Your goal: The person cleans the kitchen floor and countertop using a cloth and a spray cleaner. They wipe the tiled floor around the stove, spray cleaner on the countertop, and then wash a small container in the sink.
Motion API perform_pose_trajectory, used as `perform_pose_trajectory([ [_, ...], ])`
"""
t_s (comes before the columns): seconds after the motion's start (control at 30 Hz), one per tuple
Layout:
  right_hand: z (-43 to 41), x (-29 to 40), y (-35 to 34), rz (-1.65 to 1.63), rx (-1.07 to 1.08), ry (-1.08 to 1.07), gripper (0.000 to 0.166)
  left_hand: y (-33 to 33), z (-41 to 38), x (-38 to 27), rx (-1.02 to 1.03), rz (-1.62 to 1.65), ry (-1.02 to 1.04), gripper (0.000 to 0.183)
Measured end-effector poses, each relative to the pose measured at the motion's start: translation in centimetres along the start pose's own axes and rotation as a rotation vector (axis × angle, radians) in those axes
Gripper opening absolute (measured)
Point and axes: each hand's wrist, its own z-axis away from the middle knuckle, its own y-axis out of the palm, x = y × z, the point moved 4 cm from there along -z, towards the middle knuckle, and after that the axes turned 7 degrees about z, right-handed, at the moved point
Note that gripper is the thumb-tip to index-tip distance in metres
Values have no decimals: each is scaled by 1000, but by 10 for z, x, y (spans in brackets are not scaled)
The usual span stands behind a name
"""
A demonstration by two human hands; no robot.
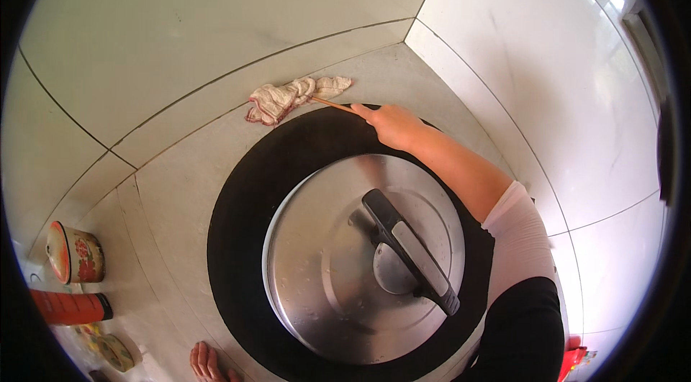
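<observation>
My right hand grips a thin wooden stick over the far rim of a large black wok. The stick's other end meets a crumpled beige cloth with a reddish border; whether it is tied on or only touching, I cannot tell. That cloth lies on the tiled counter against the back wall. Inside the wok sits a round metal lid, wet with droplets, its black-and-grey handle slanting across it. At the bottom edge my left hand rests on the counter, partly cut off, with nothing seen in it.
Along the left stand a lidded enamel pot with a red pattern, a red container with a black end, and a patterned yellowish container. Tiled walls meet at the back right corner. A red object shows at lower right.
</observation>
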Motion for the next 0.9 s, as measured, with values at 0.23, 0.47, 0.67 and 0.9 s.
perform_pose_trajectory([
  [0.23, 110, -107, 29, 138, 20, 372, 55, -2, 4, -3, -21, 25, -11, 49],
  [0.47, 142, -174, 35, 200, -38, 577, 62, -2, 2, -1, 6, 2, -11, 50],
  [0.67, 42, -69, 27, 171, -54, 287, 68, -1, -3, -3, 13, -22, -1, 50],
  [0.9, 68, -30, -2, 109, 24, 132, 67, -2, 6, -7, 10, -54, -19, 45],
])
